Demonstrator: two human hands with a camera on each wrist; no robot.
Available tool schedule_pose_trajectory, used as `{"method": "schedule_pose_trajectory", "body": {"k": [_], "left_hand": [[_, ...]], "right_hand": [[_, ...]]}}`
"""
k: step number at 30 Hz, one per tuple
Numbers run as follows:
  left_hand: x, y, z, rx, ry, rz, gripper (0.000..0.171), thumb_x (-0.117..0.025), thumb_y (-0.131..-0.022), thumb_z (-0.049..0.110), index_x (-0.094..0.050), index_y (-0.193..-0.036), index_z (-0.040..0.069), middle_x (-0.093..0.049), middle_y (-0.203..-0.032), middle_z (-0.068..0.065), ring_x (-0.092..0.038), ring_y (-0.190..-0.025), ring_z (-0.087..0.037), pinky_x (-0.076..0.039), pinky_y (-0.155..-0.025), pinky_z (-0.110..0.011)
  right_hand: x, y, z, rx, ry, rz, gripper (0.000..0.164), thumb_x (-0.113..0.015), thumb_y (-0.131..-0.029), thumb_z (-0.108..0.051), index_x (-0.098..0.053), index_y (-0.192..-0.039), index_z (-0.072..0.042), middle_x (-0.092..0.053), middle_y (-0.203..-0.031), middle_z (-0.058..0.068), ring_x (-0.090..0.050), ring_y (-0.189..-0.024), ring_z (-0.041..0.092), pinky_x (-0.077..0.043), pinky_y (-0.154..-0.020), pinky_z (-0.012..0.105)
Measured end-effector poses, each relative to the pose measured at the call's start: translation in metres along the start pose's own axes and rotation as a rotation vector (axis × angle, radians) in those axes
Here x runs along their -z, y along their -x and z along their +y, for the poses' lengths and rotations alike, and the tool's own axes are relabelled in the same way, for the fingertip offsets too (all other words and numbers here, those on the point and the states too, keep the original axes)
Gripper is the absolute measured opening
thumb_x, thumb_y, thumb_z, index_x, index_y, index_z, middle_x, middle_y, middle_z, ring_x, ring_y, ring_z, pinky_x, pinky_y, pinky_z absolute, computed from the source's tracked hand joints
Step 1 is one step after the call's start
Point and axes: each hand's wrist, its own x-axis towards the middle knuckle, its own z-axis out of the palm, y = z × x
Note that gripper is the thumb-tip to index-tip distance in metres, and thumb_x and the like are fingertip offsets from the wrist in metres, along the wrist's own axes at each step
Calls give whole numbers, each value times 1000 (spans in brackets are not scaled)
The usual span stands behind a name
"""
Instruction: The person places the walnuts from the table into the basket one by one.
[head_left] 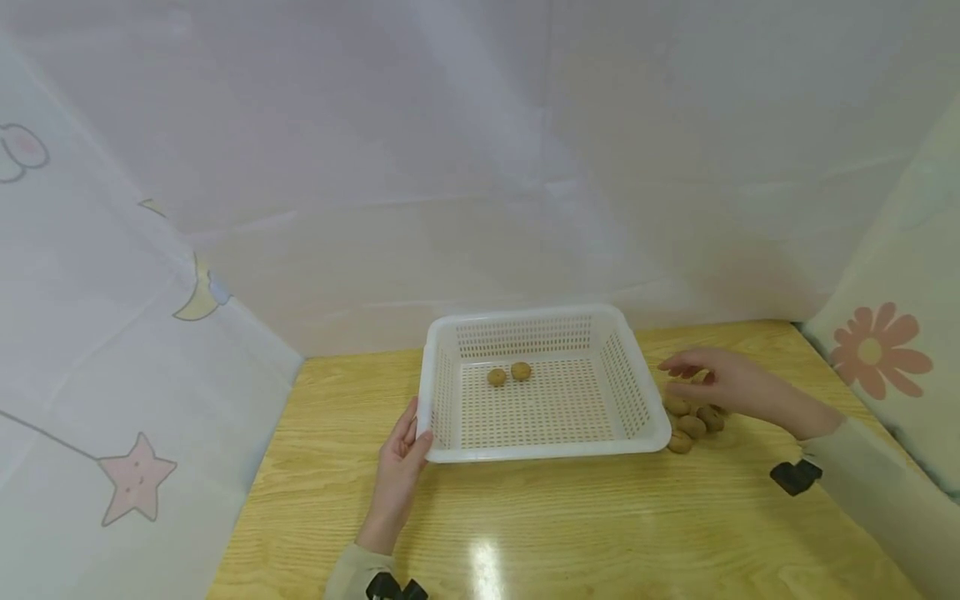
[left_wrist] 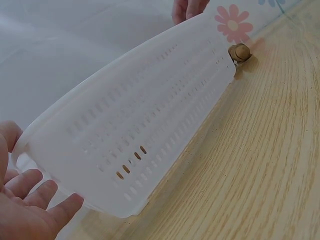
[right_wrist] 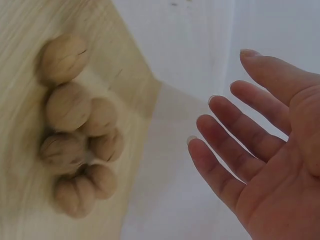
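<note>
A white perforated plastic basket (head_left: pixel 540 450) stands on the table with two walnuts (head_left: pixel 508 374) in it. My left hand (head_left: pixel 400 462) holds its left front corner, thumb over the rim and fingers against the outer wall. In the left wrist view those fingers (left_wrist: pixel 42 192) lie along the basket's end. Over a pile of walnuts (head_left: pixel 692 425) to the right of the basket hovers my right hand (head_left: pixel 712 379). The right wrist view has that hand (right_wrist: pixel 260 145) with fingers spread and nothing in them, beside several walnuts (right_wrist: pixel 70 107).
The wood-grain table (head_left: pixel 540 525) reaches back to a pale cloth wall (head_left: pixel 480 167). Printed side cloths stand left and right, one with a star (head_left: pixel 137 481), the other with a flower (head_left: pixel 870 350). The walnut pile lies close against the basket's right side.
</note>
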Motion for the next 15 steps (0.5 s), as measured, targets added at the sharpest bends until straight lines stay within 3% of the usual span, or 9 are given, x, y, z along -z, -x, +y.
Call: {"method": "schedule_pose_trajectory", "body": {"k": [5,9,15], "left_hand": [[0,0,0,2,4,4,67,-53,-108,7,-19,-166,6,-27,-169,-18,-34,-151,-34,-44,-114,-41],[0,0,0,5,9,6,66,-53,-109,6,-20,-166,6,-26,-169,-17,-34,-152,-34,-44,-114,-41],[0,0,-1,0,8,1,66,-53,-109,7,-20,-166,6,-27,-169,-17,-34,-151,-34,-44,-114,-42]], "right_hand": [[-1,14,26,-26,39,17,36,-74,-99,-23,-71,-127,-2,-72,-117,8,-65,-97,15,-57,-74,27],[-4,22,49,-29,82,35,35,-75,-97,-19,-71,-127,-1,-72,-117,11,-66,-95,13,-58,-73,28],[-9,32,74,-48,94,41,32,-74,-98,-15,-71,-126,1,-71,-122,20,-70,-98,25,-60,-73,31]]}}
